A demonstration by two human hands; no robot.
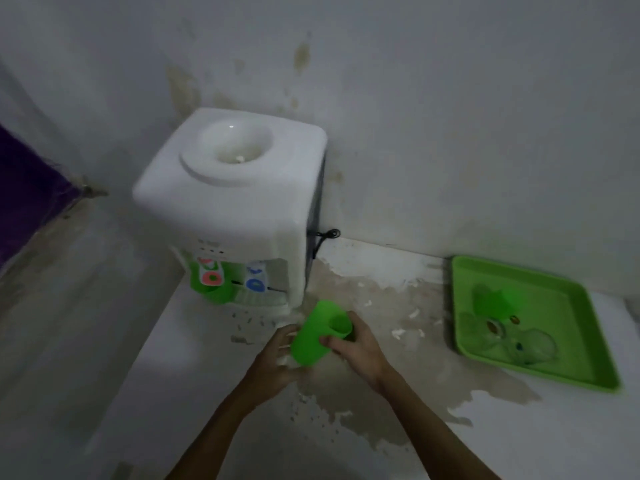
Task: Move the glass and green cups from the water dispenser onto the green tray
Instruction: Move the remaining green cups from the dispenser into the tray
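Observation:
A green cup (313, 336) is held tilted just in front of the white water dispenser (235, 202), its handle toward the right. My right hand (356, 348) grips it at the handle side. My left hand (277, 355) touches its lower left side with fingers spread. Another green cup (216, 287) stands under the dispenser's red tap. The green tray (575, 365) lies to the right on the counter. It holds a green cup (491, 301) at its back and clear glass cups (533, 344) lying in its middle.
The dispenser stands against a stained white wall, with a black cord (323, 237) at its right side. The white counter has a worn brown patch (374, 341) between dispenser and tray. A purple cloth (24, 188) hangs at the far left.

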